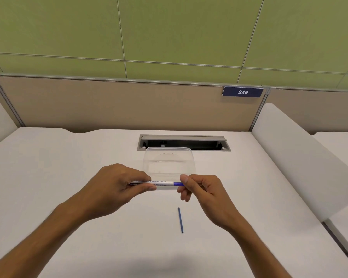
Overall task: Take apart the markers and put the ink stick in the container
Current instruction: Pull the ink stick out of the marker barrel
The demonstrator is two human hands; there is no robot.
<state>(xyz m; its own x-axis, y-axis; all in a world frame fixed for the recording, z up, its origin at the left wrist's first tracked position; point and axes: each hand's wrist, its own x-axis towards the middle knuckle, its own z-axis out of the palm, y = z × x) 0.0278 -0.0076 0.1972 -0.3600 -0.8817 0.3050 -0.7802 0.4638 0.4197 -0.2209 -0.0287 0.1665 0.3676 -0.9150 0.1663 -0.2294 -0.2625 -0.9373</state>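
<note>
A thin dark-blue ink stick (180, 220) lies loose on the white counter (68, 197), nearest the person. Above it the left hand (117, 185) grips the white printed marker barrel (161, 185), and the right hand (199, 189) pinches the blue part (178, 184) protruding from its end. Pulling straight along the barrel, without bending, should free it cleanly. Beyond, the clear plastic container (169, 161) holds nothing visible.
</note>
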